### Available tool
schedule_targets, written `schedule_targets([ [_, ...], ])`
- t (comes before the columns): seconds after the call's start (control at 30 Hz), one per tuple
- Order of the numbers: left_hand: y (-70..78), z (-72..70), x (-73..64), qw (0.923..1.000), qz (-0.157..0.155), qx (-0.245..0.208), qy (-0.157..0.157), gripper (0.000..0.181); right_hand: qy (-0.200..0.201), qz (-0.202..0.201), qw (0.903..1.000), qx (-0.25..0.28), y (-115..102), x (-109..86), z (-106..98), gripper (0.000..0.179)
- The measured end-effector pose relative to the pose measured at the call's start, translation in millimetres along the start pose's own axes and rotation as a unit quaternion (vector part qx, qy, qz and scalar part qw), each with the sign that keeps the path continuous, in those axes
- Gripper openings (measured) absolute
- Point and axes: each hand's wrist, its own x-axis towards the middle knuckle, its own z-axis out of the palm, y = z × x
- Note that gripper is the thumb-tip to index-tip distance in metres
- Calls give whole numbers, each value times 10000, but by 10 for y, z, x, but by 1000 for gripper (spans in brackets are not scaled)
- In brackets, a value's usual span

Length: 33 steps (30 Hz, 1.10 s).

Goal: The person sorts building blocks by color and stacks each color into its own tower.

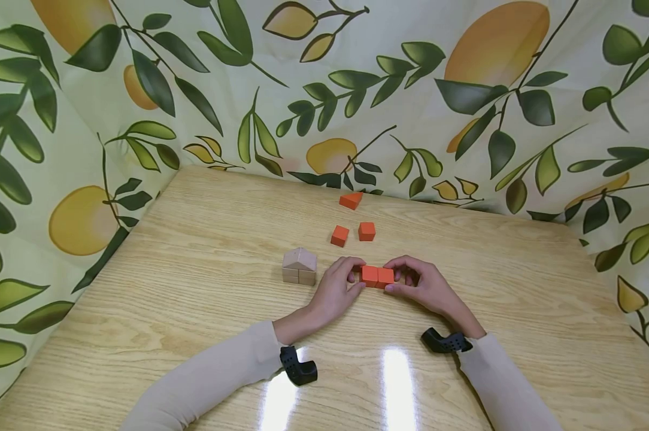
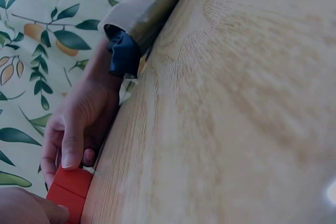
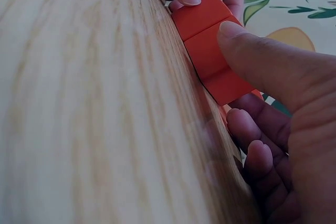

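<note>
Two orange-red cubes sit side by side on the table, their faces meeting at a thin seam. My left hand (image 1: 334,291) pinches the left cube (image 1: 369,276) from its outer side, thumb on the near face and fingers behind. From the opposite side, my right hand (image 1: 425,286) holds the right cube (image 1: 386,277) between thumb and fingers. The right wrist view has the right thumb (image 3: 247,45) lying across the cube's near face, with the other fingers curled behind and below. In the left wrist view the left thumb (image 2: 55,212) presses the near cube.
Left of the hands stands a small house of pale wooden blocks (image 1: 299,267), a triangular roof over two cubes. Behind the hands lie two loose red cubes, one tilted (image 1: 339,236) and one straighter (image 1: 366,231). A red triangular block (image 1: 351,200) is near the table's back edge.
</note>
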Motion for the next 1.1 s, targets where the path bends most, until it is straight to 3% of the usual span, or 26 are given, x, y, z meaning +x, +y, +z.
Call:
schedule_targets([
  [0.7, -6, 18, -9, 10000, -25, -4, -14, 39, -39, 105, 9997, 216, -1, -2, -14, 34],
  [0.97, 10, 18, -15, 10000, -81, 22, -54, 41, 487, 360, 9927, 1042, 23, 30, -20, 26],
  [1.1, 18, 5, -18, 10000, -46, 49, -20, 42, 751, 392, 9891, 1207, 51, 88, -29, 28],
])
